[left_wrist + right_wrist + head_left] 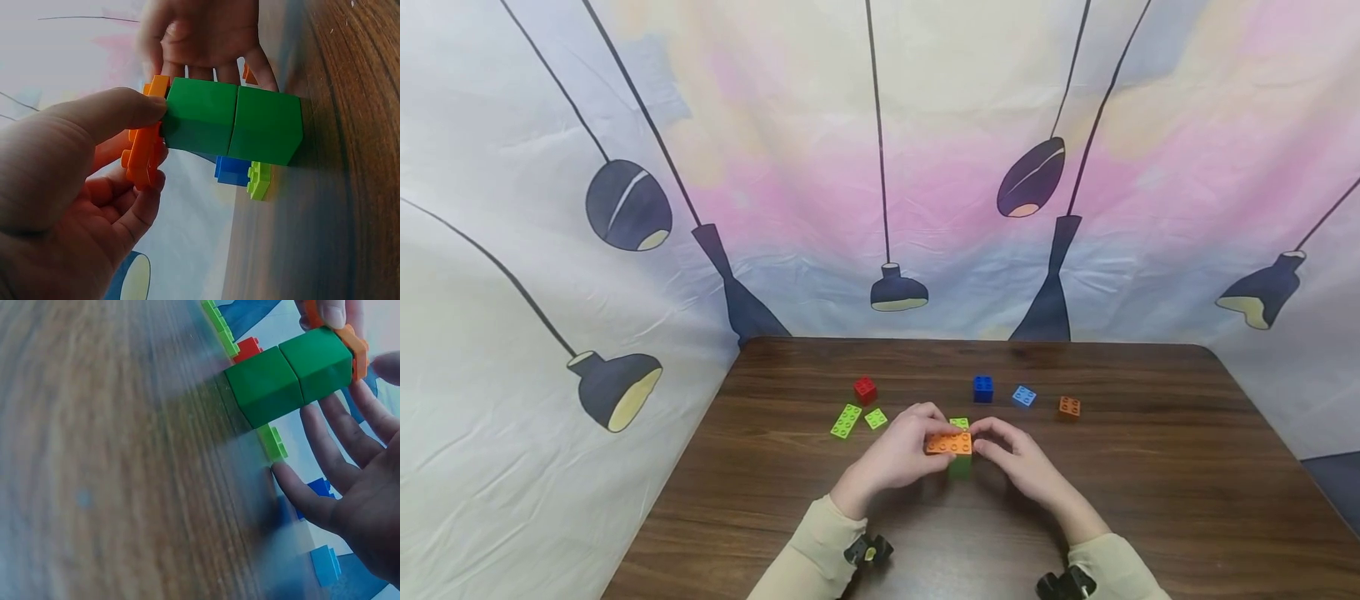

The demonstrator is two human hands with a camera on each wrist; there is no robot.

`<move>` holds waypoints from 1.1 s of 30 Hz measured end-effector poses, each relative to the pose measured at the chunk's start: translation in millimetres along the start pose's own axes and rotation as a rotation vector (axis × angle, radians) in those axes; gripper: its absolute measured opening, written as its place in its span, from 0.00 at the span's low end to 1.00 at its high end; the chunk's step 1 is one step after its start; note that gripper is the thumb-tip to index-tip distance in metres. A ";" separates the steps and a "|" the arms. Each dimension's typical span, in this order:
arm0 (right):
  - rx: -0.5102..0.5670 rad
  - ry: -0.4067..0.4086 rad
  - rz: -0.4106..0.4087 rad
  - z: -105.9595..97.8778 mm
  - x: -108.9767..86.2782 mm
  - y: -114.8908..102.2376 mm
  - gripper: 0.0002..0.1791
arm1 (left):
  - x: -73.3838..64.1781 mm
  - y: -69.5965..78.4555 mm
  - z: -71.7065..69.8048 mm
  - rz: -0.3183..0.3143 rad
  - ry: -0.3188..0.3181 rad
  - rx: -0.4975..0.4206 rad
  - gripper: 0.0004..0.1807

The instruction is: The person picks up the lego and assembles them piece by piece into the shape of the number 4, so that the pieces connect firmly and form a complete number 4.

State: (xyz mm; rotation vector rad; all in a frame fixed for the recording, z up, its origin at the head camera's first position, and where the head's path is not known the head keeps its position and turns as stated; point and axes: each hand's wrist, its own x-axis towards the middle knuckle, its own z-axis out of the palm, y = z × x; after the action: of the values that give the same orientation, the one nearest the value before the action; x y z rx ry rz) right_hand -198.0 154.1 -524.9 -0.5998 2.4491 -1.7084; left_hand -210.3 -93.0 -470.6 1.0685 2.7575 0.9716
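Observation:
Two green bricks [200,115] stand stacked on the table, one directly above the other. Across their top lies a thin orange brick [951,443], jutting out to the left. My left hand [904,446] pinches this orange brick between thumb and fingers. On the other side, my right hand [1018,462] is beside the stack, its fingers extended and loosely bent; whether they touch it I cannot tell. Just behind the stack lies a lime-green brick [273,444], partly hidden by it.
Back left on the table [760,500] are a red brick [865,390], a long lime plate [846,421] and a small lime plate [876,418]. Toward the back right lie a dark blue brick [982,389], a light blue one [1024,396] and a second orange brick [1070,407].

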 end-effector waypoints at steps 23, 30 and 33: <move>0.040 0.004 0.072 -1.8 0.4 -5.2 0.15 | 0.1 0.4 -0.2 -0.067 0.042 -0.063 0.16; 0.042 0.009 0.027 -1.1 -1.0 -4.0 0.14 | 0.3 -0.5 0.2 -0.075 0.034 -0.084 0.16; 0.036 0.016 0.033 -1.0 -0.7 -4.1 0.13 | 0.8 0.3 -0.4 -0.079 0.032 -0.088 0.16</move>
State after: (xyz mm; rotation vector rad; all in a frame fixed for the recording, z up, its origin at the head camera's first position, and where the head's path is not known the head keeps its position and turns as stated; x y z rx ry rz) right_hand -196.6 154.0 -520.8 -0.5412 2.4193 -1.7475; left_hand -210.8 -92.6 -470.0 0.9329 2.7303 1.0968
